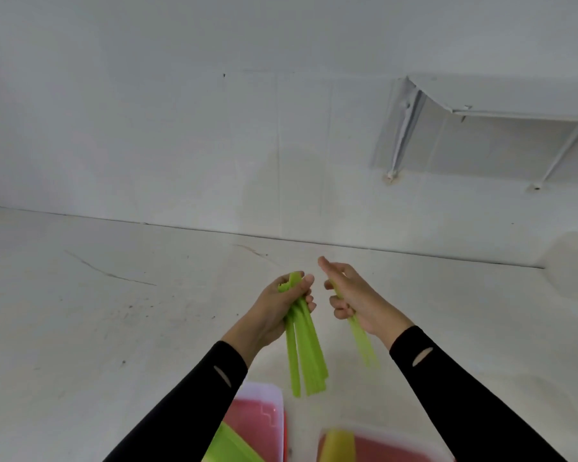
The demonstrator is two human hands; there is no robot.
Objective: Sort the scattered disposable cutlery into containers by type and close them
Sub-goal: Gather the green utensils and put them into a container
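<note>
My left hand (281, 311) grips a bundle of several green plastic forks (306, 355), tines up by my thumb, handles hanging down. My right hand (357, 301) holds a few more green cutlery pieces (362, 341), their handles pointing down past my wrist; their heads are hidden in my palm. Both hands are raised above the surface, close together. Below them, at the bottom edge, stand two red containers: the left container (264, 425) has green cutlery inside, and the right container (397, 445) shows a yellow piece. My forearms partly cover both.
A white table surface (114, 311) stretches out to a white wall (214, 128). A white shelf with brackets (481, 108) is mounted on the wall at the upper right. Faint scuffs mark the tabletop on the left.
</note>
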